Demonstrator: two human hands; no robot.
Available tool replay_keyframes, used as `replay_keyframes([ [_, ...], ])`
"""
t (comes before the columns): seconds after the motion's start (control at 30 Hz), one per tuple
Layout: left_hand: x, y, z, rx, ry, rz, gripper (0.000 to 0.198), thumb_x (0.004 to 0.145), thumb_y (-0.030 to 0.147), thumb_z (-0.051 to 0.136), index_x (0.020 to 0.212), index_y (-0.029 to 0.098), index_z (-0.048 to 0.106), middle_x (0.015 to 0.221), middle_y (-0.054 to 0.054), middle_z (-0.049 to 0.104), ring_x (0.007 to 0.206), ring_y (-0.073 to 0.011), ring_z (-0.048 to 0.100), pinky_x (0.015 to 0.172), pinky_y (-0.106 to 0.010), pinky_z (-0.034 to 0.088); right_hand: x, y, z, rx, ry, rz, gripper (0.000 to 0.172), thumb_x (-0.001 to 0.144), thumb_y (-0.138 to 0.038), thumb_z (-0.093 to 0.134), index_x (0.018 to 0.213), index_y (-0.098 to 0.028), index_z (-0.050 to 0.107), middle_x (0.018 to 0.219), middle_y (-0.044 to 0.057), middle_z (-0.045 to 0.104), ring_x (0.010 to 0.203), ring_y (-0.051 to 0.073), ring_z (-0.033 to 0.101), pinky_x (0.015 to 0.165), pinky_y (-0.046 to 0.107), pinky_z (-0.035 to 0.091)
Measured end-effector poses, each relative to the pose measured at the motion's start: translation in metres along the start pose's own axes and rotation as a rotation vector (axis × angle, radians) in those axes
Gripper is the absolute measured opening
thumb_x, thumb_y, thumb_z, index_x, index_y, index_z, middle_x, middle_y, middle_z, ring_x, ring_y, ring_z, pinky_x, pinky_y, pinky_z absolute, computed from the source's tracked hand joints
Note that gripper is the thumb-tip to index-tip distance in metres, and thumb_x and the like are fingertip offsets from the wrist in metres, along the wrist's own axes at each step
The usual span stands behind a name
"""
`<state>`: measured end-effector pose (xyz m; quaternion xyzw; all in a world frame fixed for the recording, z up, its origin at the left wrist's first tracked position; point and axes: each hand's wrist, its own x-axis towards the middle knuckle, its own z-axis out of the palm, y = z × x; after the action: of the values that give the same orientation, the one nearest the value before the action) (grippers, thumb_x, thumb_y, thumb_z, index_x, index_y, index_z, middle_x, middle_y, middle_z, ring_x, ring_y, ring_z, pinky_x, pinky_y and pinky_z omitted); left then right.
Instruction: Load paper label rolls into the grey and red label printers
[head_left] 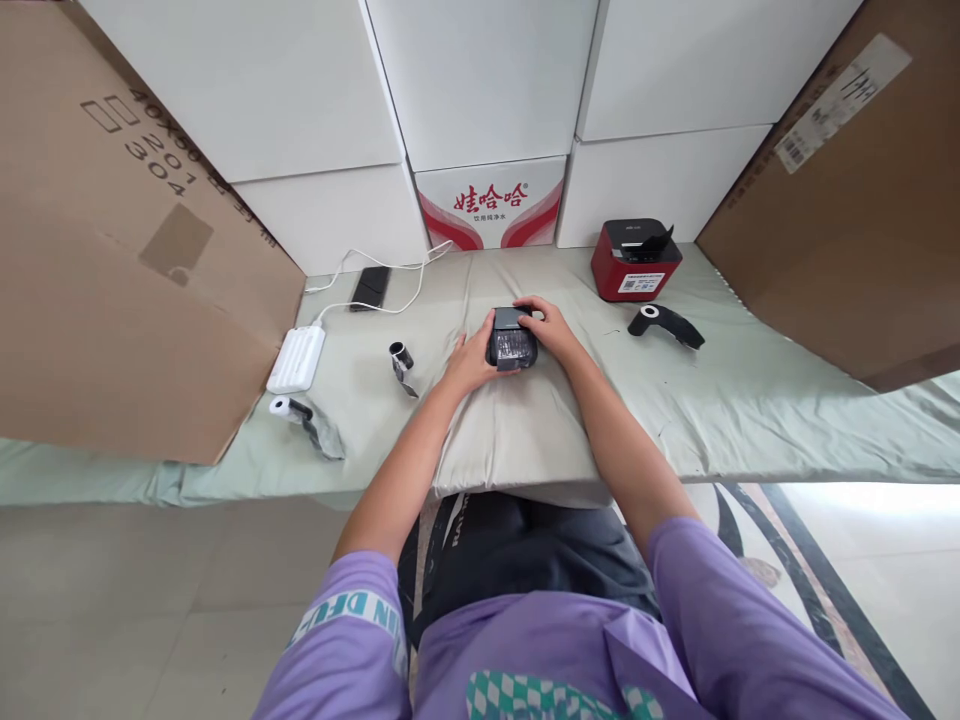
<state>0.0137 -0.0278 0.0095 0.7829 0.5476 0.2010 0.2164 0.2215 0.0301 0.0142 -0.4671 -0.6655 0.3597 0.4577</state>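
A small black box-shaped device (pixel 513 346), which looks like a portable label printer, is between my hands at the middle of the cloth-covered table. My left hand (pixel 472 362) holds its left side, the thumb along the edge and fingers at the lower side. My right hand (pixel 546 324) grips the upper right corner, fingers over the far edge and thumb on the top face. A glossy dark panel with pale print covers the device's near part. To the left lies a small dark roll (pixel 402 355) with a loose tail.
A white-cored roll (pixel 292 409) with a dark strip, a white power bank (pixel 297 358) with a cable and a black phone (pixel 370 288) lie left. Right are a red-and-black printer (pixel 636 262) and a black roll (pixel 666 326). Cardboard panels (pixel 135 240) and white boxes (pixel 487 80) surround the table.
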Motion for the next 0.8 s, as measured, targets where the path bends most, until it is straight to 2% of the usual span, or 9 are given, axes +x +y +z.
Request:
replay_keyframes([
  [0.07,-0.001,0.001,-0.002,0.007,-0.006,0.015,0.123,0.083,0.061,0.081,0.177,0.034,0.006,0.174,-0.008,0.044,0.161,-0.0331,0.045,0.137,-0.057,0.021,0.0,0.0,-0.004,-0.063,-0.006,0.051,0.051,0.074,-0.031,0.066,0.123,-0.019,0.074,0.129,0.012,0.074,0.125,0.029,0.063,0.118,0.048,0.047],
  [0.13,-0.002,0.002,-0.003,0.015,0.0,0.02,0.117,0.083,0.059,0.082,0.176,0.037,0.014,0.175,-0.005,0.043,0.161,-0.0324,0.044,0.137,-0.056,0.022,0.0,0.0,-0.008,-0.062,-0.035,0.121,0.056,0.075,-0.031,0.067,0.129,-0.015,0.072,0.129,0.014,0.072,0.118,0.028,0.065,0.113,0.046,0.051],
  [0.23,-0.002,0.003,-0.002,0.025,0.034,0.007,0.111,0.081,0.06,0.085,0.173,0.04,0.026,0.172,-0.002,0.048,0.158,-0.0321,0.049,0.136,-0.053,0.027,-0.001,-0.002,-0.011,0.009,-0.107,0.199,0.062,0.079,-0.035,0.069,0.138,-0.015,0.067,0.128,0.013,0.07,0.094,0.022,0.067,0.092,0.041,0.059],
  [0.33,-0.001,0.002,0.0,0.015,0.072,-0.013,0.107,0.076,0.063,0.088,0.168,0.039,0.038,0.167,-0.002,0.055,0.152,-0.0333,0.056,0.134,-0.051,0.033,-0.002,-0.004,-0.011,0.047,-0.137,0.229,0.069,0.079,-0.035,0.07,0.145,-0.018,0.062,0.13,0.012,0.067,0.082,0.017,0.063,0.079,0.036,0.059],
  [0.53,-0.001,0.004,-0.001,0.025,0.11,-0.044,0.103,0.071,0.064,0.092,0.161,0.038,0.05,0.165,-0.001,0.058,0.144,-0.0378,0.062,0.126,-0.049,0.045,-0.001,-0.006,-0.012,0.061,-0.156,0.223,0.073,0.076,-0.032,0.07,0.147,-0.016,0.061,0.13,0.012,0.066,0.084,0.016,0.06,0.083,0.036,0.058],
  [0.7,-0.001,0.005,-0.002,0.043,0.124,-0.026,0.103,0.07,0.063,0.092,0.161,0.039,0.051,0.163,-0.002,0.06,0.145,-0.0367,0.062,0.125,-0.048,0.046,0.001,-0.002,-0.013,0.071,-0.168,0.2,0.067,0.076,-0.033,0.07,0.141,-0.018,0.065,0.125,0.009,0.068,0.081,0.015,0.058,0.081,0.034,0.057],
  [0.8,-0.002,0.003,0.0,0.055,0.136,-0.012,0.102,0.071,0.061,0.092,0.161,0.037,0.051,0.162,-0.003,0.061,0.145,-0.0362,0.062,0.125,-0.047,0.046,0.0,0.002,-0.011,0.083,-0.164,0.218,0.067,0.078,-0.034,0.068,0.142,-0.016,0.064,0.127,0.01,0.068,0.08,0.015,0.06,0.081,0.036,0.058],
])
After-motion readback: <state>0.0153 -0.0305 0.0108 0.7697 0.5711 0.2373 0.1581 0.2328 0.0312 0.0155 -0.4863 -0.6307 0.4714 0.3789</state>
